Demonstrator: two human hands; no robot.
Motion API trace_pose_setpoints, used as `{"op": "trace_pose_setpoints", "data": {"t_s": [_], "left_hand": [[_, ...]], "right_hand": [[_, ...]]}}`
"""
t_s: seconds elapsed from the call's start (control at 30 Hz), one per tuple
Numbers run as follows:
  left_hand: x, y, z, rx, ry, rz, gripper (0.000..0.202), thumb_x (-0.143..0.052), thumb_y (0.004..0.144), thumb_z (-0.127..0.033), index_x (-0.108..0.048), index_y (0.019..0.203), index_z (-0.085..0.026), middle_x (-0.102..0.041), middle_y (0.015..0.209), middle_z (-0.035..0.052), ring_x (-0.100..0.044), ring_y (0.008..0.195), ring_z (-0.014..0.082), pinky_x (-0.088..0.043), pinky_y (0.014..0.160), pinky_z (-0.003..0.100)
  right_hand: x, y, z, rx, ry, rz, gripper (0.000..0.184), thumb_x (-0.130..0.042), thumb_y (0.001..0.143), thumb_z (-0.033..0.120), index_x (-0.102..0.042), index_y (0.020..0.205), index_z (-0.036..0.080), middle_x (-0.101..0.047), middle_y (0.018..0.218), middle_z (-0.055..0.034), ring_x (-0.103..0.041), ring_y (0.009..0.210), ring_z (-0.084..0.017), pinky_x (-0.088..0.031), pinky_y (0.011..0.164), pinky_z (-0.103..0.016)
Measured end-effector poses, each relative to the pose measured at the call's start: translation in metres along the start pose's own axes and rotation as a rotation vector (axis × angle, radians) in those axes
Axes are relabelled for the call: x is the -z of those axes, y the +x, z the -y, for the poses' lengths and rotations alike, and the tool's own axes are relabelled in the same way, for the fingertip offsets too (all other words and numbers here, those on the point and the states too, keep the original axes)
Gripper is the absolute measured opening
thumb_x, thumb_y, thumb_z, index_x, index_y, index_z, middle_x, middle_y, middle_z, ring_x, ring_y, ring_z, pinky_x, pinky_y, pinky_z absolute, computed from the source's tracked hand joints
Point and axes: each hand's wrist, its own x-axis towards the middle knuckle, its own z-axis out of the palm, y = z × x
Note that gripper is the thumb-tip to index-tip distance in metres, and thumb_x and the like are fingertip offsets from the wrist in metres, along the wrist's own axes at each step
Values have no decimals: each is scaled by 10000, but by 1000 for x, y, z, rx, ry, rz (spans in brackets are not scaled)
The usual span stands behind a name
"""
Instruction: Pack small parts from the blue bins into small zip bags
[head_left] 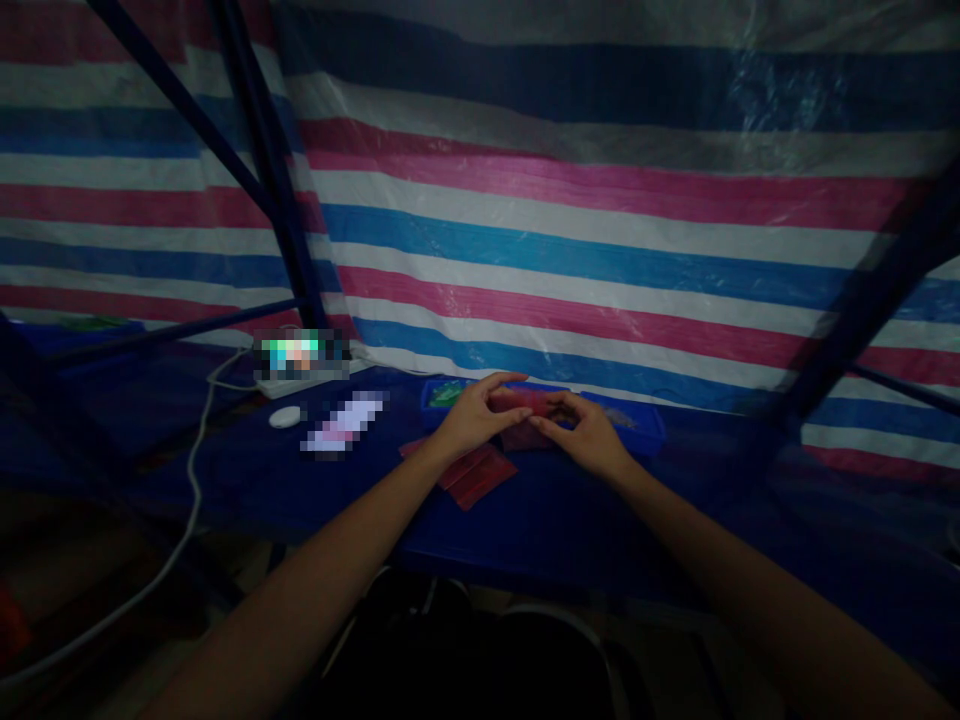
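Observation:
A thin red packet (523, 432) is held up between my two hands, just above the blue tabletop. Its left side is gripped by my left hand (480, 412), thumb in front and fingers curled over the top. On the other side, my right hand (581, 430) pinches it near the right edge with thumb and fingers. More flat red packets (476, 475) lie overlapping on the table under my left wrist. Behind my hands stand a blue tray (429, 400) with green items and, at right, another blue tray (646, 432) with small pale pieces too dim to name.
The blue table (525, 540) meets a striped plastic sheet (570, 270). At left are a white round object (285, 417), a blurred-out flat object (343, 422) and a white power strip (300, 380) with a cable (196, 480). Dark metal posts (281, 190) frame the space.

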Motion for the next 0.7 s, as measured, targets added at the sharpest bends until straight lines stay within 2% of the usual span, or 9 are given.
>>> {"op": "trace_pose_setpoints", "data": {"t_s": [0.1,0.23,0.3,0.4,0.47,0.53,0.63,0.7], "left_hand": [[-1,0,1,23,-20,22,608,-782,807,-376,-591,1358,-205,-712,1076,87,-668,906,202,-530,805,321],[-4,1,9,51,-145,10,670,-794,802,-374,-537,1395,-198,-707,993,75,-674,862,184,-530,764,301],[-6,2,15,82,-234,13,716,-809,791,-357,-496,1417,-206,-705,1017,84,-687,905,190,-537,791,308],[-10,3,24,150,-320,103,740,-841,756,-329,-494,1397,-202,-711,1079,110,-700,974,212,-544,861,349],[-11,3,27,178,-352,168,654,-840,759,-327,-548,1325,-178,-713,1118,123,-704,988,218,-541,893,366],[-11,3,27,184,-340,203,516,-817,785,-347,-614,1216,-150,-723,1099,119,-707,946,210,-542,876,361],[-9,3,25,171,-256,206,369,-785,816,-377,-679,1071,-132,-738,993,97,-697,848,193,-542,809,340],[-8,3,24,163,-249,188,343,-782,817,-371,-688,1048,-136,-739,980,95,-691,828,188,-542,791,334]], "right_hand": [[0,1,-2,-20,51,29,340,-767,799,432,-688,1068,239,-738,1022,-53,-701,875,-224,-579,817,-383],[3,5,-8,-55,145,-13,325,-785,776,436,-684,1007,231,-742,1000,-50,-704,889,-224,-578,855,-391],[6,8,-11,-50,196,-82,303,-796,770,425,-677,962,223,-741,993,-49,-703,916,-219,-564,894,-383],[9,11,-14,-34,269,-226,302,-806,768,407,-660,951,217,-735,993,-37,-697,933,-199,-546,917,-359],[10,12,-16,-45,315,-263,297,-810,767,397,-643,932,214,-728,974,-27,-692,912,-184,-547,888,-335],[10,12,-18,-64,348,-242,299,-820,758,388,-626,903,212,-721,946,-20,-686,878,-173,-549,850,-315],[8,11,-20,-76,359,-212,315,-826,746,379,-617,915,215,-717,943,-18,-685,877,-174,-549,844,-312],[8,11,-20,-71,338,-206,321,-822,747,376,-618,939,220,-716,947,-16,-686,888,-178,-547,855,-316]]}}
